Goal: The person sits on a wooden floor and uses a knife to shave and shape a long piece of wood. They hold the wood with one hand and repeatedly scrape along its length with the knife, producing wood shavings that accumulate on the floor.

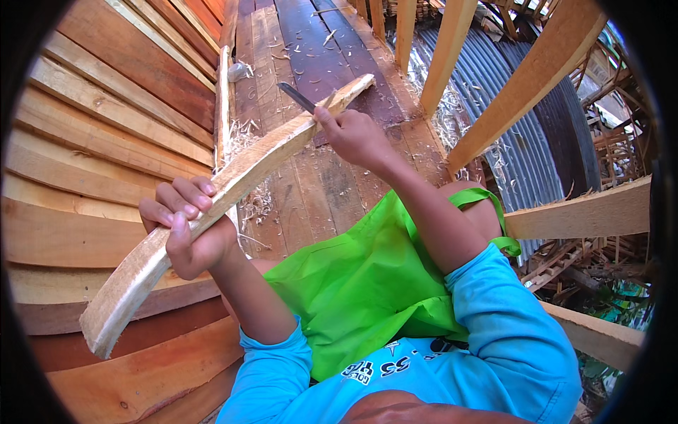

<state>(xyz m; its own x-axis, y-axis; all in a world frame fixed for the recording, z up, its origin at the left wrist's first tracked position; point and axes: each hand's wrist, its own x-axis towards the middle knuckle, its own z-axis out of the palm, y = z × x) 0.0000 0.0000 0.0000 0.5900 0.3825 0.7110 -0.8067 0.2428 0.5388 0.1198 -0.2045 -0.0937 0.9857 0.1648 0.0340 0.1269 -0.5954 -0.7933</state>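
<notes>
A long, pale, curved strip of wood (263, 154) slants across the view from lower left to upper right. My left hand (194, 249) is wrapped round its lower half, fingers over the far side and thumb on the near side. Near the strip's upper end, my right hand (355, 137) is closed on a knife (296, 97). The dark blade points up and left across the wood; the fist hides the handle. Over my lap lies a bright green apron (360, 272).
Wooden planks (106, 141) form a wall on the left. Curled shavings (258, 201) litter the plank floor (304, 205). On the right stand wooden railing slats (443, 56), with corrugated metal sheeting (480, 106) beyond. A crumpled clear plastic piece (240, 71) lies beside the wall.
</notes>
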